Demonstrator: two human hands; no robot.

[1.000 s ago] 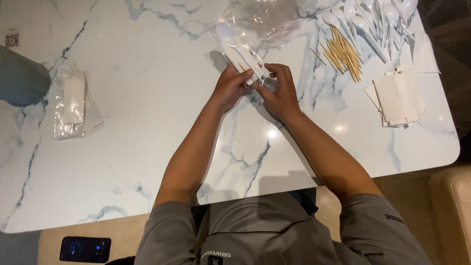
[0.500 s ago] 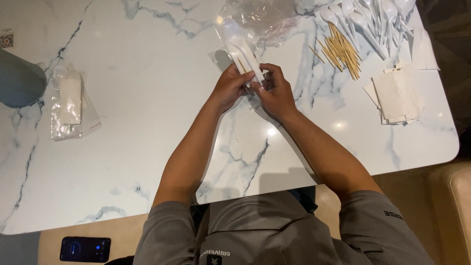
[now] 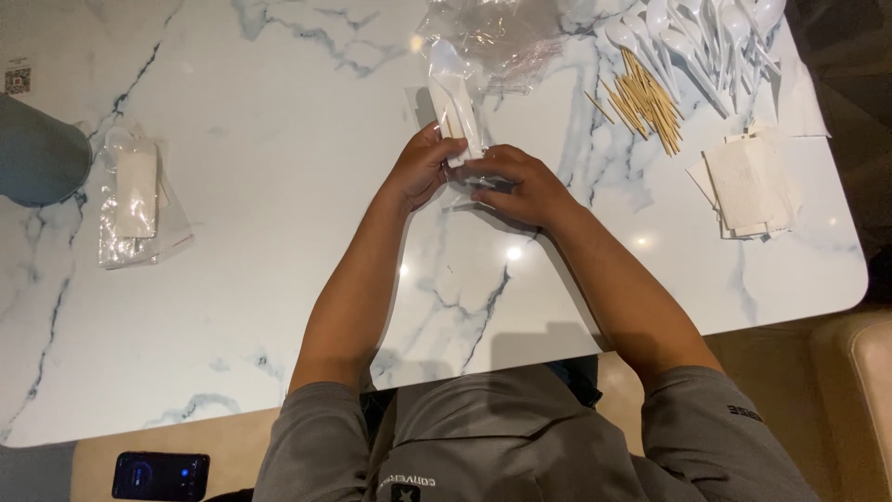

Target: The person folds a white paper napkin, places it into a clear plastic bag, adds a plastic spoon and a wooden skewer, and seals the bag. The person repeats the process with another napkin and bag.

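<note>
Two bare hands are seen at the middle of a white marble table, both closed on one clear plastic sleeve with white cutlery inside it. The left hand is curled around the near end of the sleeve, fingers pinched on its left edge. The right hand is laid beside it, fingers bent and pressed onto the lower end of the same sleeve; the two hands are touching or very nearly so. The sleeve is held flat on the tabletop, its far end pointed away from the person.

Just beyond the sleeve, a crumpled heap of clear plastic bags is noted at the far edge of the table. To the right of that, a loose pile of white plastic spoons is spread, with a bundle of wooden sticks lying near it. Nearer the right edge, a small stack of white paper napkins is placed, well apart from the hands.

On the left side, a finished clear packet with a white napkin in it is lying flat, well apart from the hands. A grey round object is cut off by the left border. A dark phone is seen below the table edge, screen lit.
</note>
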